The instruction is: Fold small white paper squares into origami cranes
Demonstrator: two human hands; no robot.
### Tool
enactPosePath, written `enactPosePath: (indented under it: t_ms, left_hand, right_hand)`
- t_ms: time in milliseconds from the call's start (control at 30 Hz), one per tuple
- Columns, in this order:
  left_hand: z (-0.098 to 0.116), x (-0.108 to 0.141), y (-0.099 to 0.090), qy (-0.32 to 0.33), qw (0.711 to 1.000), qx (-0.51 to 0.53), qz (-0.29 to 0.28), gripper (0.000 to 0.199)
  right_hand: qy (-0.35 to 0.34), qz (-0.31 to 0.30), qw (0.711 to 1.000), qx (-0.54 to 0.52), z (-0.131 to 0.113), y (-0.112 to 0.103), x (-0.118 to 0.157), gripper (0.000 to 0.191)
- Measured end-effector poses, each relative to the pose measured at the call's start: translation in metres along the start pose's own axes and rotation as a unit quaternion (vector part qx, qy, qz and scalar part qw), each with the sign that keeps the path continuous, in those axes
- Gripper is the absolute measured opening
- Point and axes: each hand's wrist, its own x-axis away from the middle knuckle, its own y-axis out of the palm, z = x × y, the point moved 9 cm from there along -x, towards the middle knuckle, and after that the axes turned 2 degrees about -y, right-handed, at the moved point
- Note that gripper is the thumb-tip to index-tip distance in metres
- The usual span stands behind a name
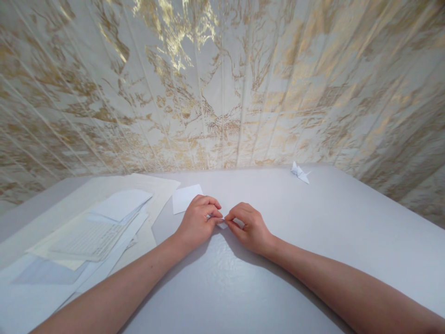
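Between my two hands is a small folded piece of white paper (222,224), mostly hidden by the fingers. My left hand (200,218) pinches it from the left with thumb and fingertips. From the right, my right hand (251,227) pinches its other side, the fingertips of both hands almost meeting. The paper is held just above the white table (222,287). Behind my left hand a white paper sheet (186,198) lies flat, partly covered by that hand.
A folded paper crane (300,173) stands at the back right of the table. On the left lie overlapping loose sheets, with a lined written page (86,241) and a folded white paper (120,204) on top. A gold-patterned curtain (222,93) hangs behind the table.
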Motion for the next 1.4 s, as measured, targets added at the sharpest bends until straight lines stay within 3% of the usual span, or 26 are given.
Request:
enactPosePath:
  t_ms: [133,333,467,533,633,700,767,867,1067,1167,1300,1400]
  left_hand:
    - [-0.008,-0.002,-0.005,-0.041,0.999,0.009,0.019,0.016]
    - [-0.011,-0.001,-0.008,-0.045,0.998,0.033,0.023,0.017]
    - [-0.020,0.003,-0.005,-0.099,0.985,0.135,0.050,0.011]
    - [-0.034,0.008,0.003,-0.177,0.950,0.249,0.060,0.033]
    - [-0.046,0.016,0.028,-0.281,0.855,0.434,0.029,0.064]
    - [-0.041,0.018,0.041,-0.294,0.807,0.512,-0.020,0.065]
    - [-0.033,0.017,0.046,-0.276,0.790,0.545,-0.054,0.060]
    - [-0.030,0.016,0.041,-0.249,0.808,0.530,-0.055,0.048]
    - [-0.030,0.013,0.028,-0.218,0.874,0.434,-0.020,0.028]
    - [-0.028,0.012,0.024,-0.204,0.889,0.411,-0.008,0.024]
    - [-0.029,0.013,0.021,-0.202,0.898,0.392,0.005,0.019]
    - [-0.029,0.013,0.024,-0.204,0.895,0.397,-0.003,0.015]
  right_hand:
    - [-0.026,0.004,0.999,0.022,-0.004,-0.002,-0.001,0.016]
    - [-0.079,0.011,0.994,0.079,-0.011,-0.007,-0.002,0.017]
    - [-0.125,0.037,0.985,0.113,-0.022,-0.016,-0.002,0.014]
    - [-0.140,0.053,0.982,0.119,-0.027,-0.022,-0.002,0.011]
    - [-0.150,0.067,0.979,0.118,-0.031,-0.026,-0.001,0.012]
    - [-0.146,0.080,0.980,0.113,-0.032,-0.029,0.000,0.014]
    - [-0.129,0.100,0.981,0.105,-0.029,-0.031,0.001,0.014]
    - [-0.080,0.110,0.988,0.075,-0.017,-0.030,0.001,0.013]
    - [0.011,0.078,0.996,-0.037,0.008,-0.018,0.002,0.005]
    - [0.045,0.074,0.993,-0.084,0.014,-0.014,0.003,0.005]
    - [0.123,0.072,0.974,-0.178,0.025,-0.007,0.004,0.008]
    - [0.201,0.065,0.943,-0.256,0.035,0.003,0.008,0.011]
